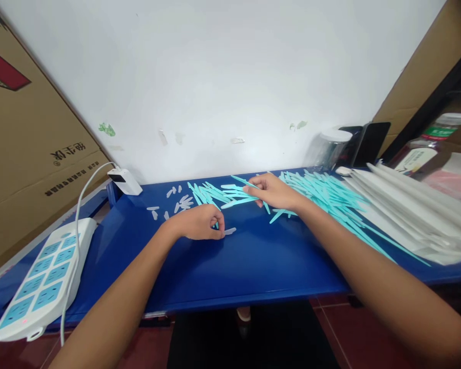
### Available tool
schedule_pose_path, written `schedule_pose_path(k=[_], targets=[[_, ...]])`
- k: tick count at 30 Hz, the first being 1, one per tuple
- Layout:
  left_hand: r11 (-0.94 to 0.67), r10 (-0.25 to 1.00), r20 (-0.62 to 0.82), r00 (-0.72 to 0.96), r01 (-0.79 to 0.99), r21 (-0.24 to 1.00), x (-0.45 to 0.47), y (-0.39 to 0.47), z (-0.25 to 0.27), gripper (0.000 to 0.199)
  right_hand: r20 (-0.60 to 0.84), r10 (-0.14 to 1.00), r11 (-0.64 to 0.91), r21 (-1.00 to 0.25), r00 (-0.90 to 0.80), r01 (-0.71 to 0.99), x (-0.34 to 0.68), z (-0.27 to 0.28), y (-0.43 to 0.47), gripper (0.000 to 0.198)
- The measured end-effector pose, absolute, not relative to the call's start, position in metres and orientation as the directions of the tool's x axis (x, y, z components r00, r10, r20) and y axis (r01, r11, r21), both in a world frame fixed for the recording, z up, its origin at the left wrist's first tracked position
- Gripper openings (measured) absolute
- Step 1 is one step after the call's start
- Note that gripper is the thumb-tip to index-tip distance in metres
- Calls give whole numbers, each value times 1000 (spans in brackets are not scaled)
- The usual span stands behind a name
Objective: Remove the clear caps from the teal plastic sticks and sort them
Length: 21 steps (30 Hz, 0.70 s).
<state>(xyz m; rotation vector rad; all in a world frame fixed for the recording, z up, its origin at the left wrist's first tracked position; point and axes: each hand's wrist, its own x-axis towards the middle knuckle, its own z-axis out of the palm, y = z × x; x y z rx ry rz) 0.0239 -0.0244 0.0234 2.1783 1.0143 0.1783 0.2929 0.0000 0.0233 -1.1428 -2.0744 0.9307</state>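
My left hand (200, 221) is low over the table, thumb and forefinger pinched on a small translucent plastic cover (230, 231). To its right and a little farther back, my right hand (274, 191) has its fingers closed on a slim turquoise plastic stick (238, 179), which points up and left. Beneath and beside the right fingers lie several more turquoise sticks (205, 193). A larger heap of turquoise sticks (326, 197) spreads behind and right of that wrist. Loose translucent covers (185, 202) are scattered beyond my left hand.
The blue table (246, 271) meets a white wall. At left are a power strip (48, 277), a white plugged-in device (126, 182) and a cardboard box (34, 138). White packets (407, 215), a lidded jar (332, 148) and a bottle (426, 143) stand at right.
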Motion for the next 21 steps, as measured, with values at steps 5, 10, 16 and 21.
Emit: schedule_pose_path(k=[5,10,16,21], targets=[[-466,730,-115,673,614,637,20,-18,28,22,157,874,395,-782,-460,482,298,28,1,41],[-403,804,-49,593,603,689,4,-6,36,33,237,844,472,-756,-481,454,301,32,-1,43],[-302,834,-35,550,508,807,0,-2,34,36,253,833,491,-749,-492,445,299,31,-2,40],[-238,825,-97,557,497,834,3,-4,37,40,267,830,499,-747,-491,438,298,31,-1,40]])
